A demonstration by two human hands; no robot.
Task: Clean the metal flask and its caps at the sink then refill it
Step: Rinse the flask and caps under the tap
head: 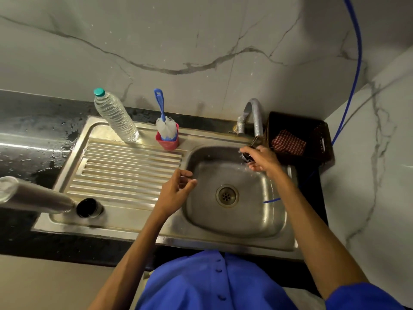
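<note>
The metal flask (33, 196) stands uncapped at the near left of the steel drainboard, tilted by the wide lens, and a dark cap (89, 208) lies on the drainboard beside its base. My right hand (262, 159) is under the tap spout (257, 118), shut on a small dark flask cap (247, 157) with water running over it. Over the left rim of the sink basin (277, 215) my left hand (176, 191) hovers with fingers loosely curled and nothing in it.
A clear water bottle with a teal cap (115, 116) and a white-and-blue bottle brush (165, 124) in a red cup (167, 142) stand at the back of the drainboard. A dark basket (312, 126) with a red checked cloth sits right of the tap. The black counter (26, 139) is wet.
</note>
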